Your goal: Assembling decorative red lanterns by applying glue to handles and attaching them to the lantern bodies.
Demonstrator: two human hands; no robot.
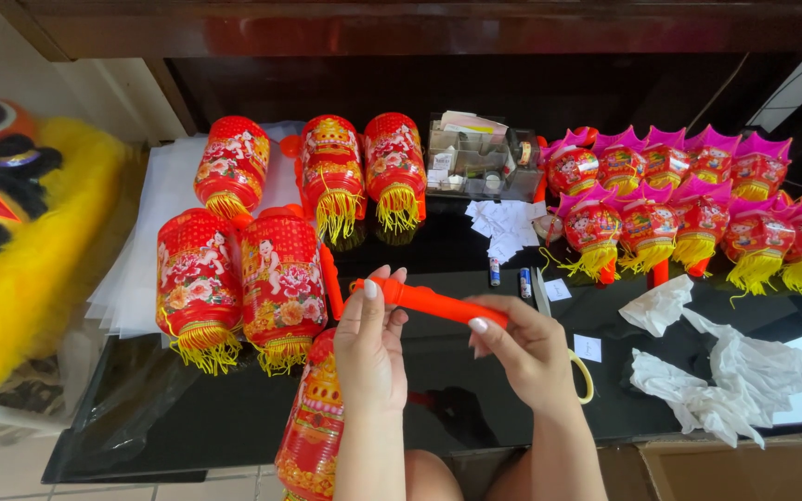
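The lantern (313,427) under the left wrist runs off the bottom edge.

I work at a small craft stall: red paper lanterns (234,278) fill my black table's (234,417) left edge, pink-topped lanterns (689,199) its far-right corner.

Left hand (369,345) and right hand (523,351) gripping orange handle (438,302) above red lantern (313,422).
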